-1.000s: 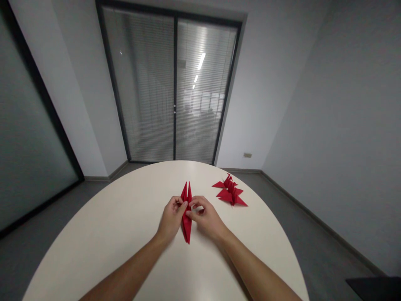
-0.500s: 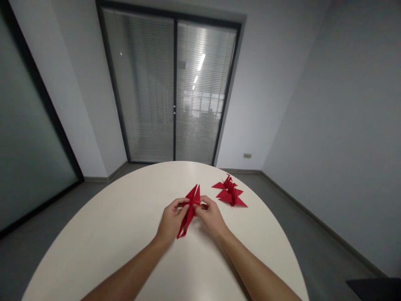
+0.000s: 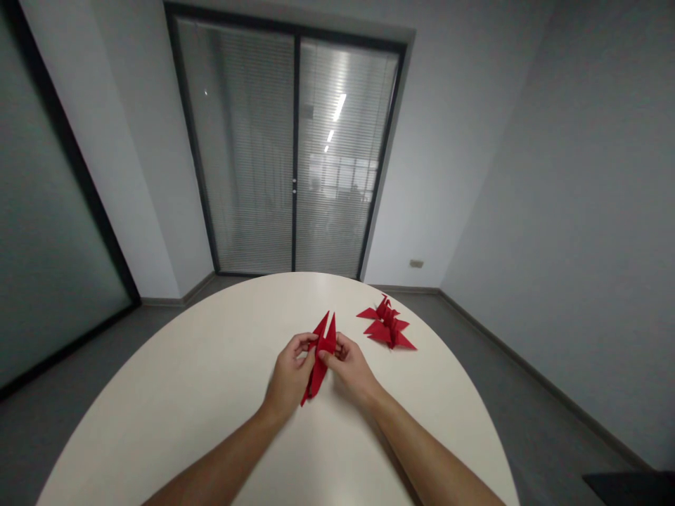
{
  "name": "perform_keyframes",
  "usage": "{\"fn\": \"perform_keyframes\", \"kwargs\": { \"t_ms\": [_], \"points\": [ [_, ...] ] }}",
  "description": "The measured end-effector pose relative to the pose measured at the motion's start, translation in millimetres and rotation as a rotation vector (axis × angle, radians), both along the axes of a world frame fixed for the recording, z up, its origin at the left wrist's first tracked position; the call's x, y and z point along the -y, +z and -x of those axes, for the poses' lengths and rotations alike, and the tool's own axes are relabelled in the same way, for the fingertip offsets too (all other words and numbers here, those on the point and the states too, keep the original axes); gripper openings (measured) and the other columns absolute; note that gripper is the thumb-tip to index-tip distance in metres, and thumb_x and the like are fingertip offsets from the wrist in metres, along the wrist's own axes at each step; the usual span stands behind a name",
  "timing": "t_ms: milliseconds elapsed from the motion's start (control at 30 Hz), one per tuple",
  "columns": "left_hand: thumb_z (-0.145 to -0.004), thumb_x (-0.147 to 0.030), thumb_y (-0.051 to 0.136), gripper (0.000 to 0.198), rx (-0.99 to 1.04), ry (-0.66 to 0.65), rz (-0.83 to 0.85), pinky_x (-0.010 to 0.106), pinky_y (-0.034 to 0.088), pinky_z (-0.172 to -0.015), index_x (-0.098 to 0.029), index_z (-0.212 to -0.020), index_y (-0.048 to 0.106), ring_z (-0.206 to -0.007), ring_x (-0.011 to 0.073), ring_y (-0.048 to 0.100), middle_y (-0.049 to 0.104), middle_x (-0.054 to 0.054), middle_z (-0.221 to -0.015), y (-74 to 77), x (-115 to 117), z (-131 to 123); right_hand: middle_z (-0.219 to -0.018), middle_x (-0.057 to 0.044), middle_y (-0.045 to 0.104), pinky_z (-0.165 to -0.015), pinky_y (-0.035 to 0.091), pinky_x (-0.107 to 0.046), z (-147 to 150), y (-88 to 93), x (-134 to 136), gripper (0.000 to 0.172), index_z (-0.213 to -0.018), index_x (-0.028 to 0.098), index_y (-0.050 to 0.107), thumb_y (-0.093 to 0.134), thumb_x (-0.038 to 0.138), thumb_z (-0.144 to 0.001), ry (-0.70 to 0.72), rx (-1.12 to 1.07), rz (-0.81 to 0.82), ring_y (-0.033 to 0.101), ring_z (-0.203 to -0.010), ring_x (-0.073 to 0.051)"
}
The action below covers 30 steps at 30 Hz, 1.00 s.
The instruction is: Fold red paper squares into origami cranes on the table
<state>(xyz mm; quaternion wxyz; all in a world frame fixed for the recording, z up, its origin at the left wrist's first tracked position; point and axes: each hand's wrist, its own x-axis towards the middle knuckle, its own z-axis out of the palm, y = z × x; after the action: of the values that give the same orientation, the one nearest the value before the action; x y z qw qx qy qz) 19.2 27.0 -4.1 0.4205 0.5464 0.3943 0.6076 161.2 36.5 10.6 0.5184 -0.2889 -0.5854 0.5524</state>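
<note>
Between both hands is a folded red origami paper (image 3: 320,371), long and narrow, with two points sticking up at its far end and tips at its near end. My left hand (image 3: 292,365) pinches its left side with thumb and fingers. On the right side, my right hand (image 3: 352,365) grips the paper, its thumb pressed on the front face and its fingers partly hidden behind. Farther right on the table lie finished-looking red origami cranes (image 3: 389,329), close together with wings spread; their exact number is hard to make out.
Beneath the hands is a round cream table (image 3: 211,393), its curved edge dropping to a grey floor. Behind it stands a glass door (image 3: 337,169) with blinds. A dark object (image 3: 633,488) shows at the lower right corner.
The near end of the red paper has narrowed, its open loop no longer showing. The right thumb has moved slightly left and down across the front. The cranes have stayed put.
</note>
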Motion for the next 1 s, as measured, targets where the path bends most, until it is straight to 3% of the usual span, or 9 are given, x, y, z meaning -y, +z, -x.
{"fn": "perform_keyframes", "kwargs": {
  "t_ms": [133,333,533,600,733,867,1000],
  "points": [
    [-0.085,-0.036,0.061,0.026,-0.004,-0.019,0.016,0.026,0.057,-0.071,-0.017,-0.104,0.062,-0.087,0.0183,0.069,0.068,0.009,-0.103,1.0,1,1,-0.084,-0.002,0.069,-0.082,0.049,-0.034,-1,3.3,1,0.026,-0.087,0.019,0.065,0.074,0.041,-0.079,0.008,0.049,-0.034,0.063,-0.079,-0.019],
    [-0.085,-0.040,0.064,0.031,0.024,0.056,0.033,0.024,0.056,-0.066,-0.017,-0.105,0.062,-0.081,0.0174,0.068,0.069,0.007,-0.099,-2.0,-1,1,-0.056,0.007,0.051,-0.053,0.037,-0.023,-2,-0.9,-1,0.044,-0.064,0.020,0.046,0.081,0.046,-0.071,-0.181,0.045,0.020,0.044,-0.052,-0.009],
    [-0.087,-0.035,0.062,0.025,0.018,0.158,-0.011,0.025,0.056,-0.069,-0.018,-0.105,0.061,-0.086,0.0176,0.067,0.067,0.007,-0.101,-0.1,0,1,-0.077,0.002,0.069,-0.073,0.050,-0.032,-3,9.7,4,0.053,-0.098,0.023,0.056,0.090,0.040,-0.060,-0.045,-0.150,0.196,0.065,-0.070,-0.018],
    [-0.086,-0.033,0.062,0.023,0.023,0.182,-0.016,0.026,0.056,-0.071,-0.019,-0.104,0.060,-0.087,0.0175,0.067,0.067,0.007,-0.100,1.1,0,2,-0.080,-0.001,0.070,-0.075,0.050,-0.033,-5,13.6,7,0.044,-0.094,0.020,0.060,0.085,0.044,-0.066,0.011,-0.147,0.240,0.066,-0.075,-0.019],
    [-0.085,-0.031,0.063,0.022,0.028,0.189,-0.036,0.026,0.056,-0.074,-0.019,-0.103,0.060,-0.091,0.0180,0.066,0.066,0.007,-0.100,0.1,-2,2,-0.078,-0.003,0.069,-0.065,0.047,-0.027,-8,16.2,9,0.034,-0.083,0.018,0.064,0.073,0.050,-0.078,0.101,-0.159,0.329,0.063,-0.072,-0.017],
    [-0.086,-0.032,0.062,0.022,0.029,0.156,-0.024,0.027,0.055,-0.075,-0.019,-0.103,0.059,-0.092,0.0175,0.065,0.066,0.006,-0.102,-2.1,-4,2,-0.072,0.000,0.065,-0.063,0.044,-0.023,-5,13.4,8,0.031,-0.081,0.017,0.063,0.078,0.044,-0.075,0.077,-0.153,0.345,0.058,-0.066,-0.012],
    [-0.086,-0.034,0.062,0.023,0.037,0.160,0.003,0.027,0.054,-0.074,-0.019,-0.104,0.059,-0.086,0.0165,0.066,0.067,0.006,-0.099,-1.5,-4,2,-0.073,0.001,0.065,-0.066,0.044,-0.025,-6,12.2,5,0.036,-0.080,0.018,0.061,0.076,0.051,-0.075,-0.001,-0.184,0.337,0.058,-0.065,-0.012]
  ]
}}
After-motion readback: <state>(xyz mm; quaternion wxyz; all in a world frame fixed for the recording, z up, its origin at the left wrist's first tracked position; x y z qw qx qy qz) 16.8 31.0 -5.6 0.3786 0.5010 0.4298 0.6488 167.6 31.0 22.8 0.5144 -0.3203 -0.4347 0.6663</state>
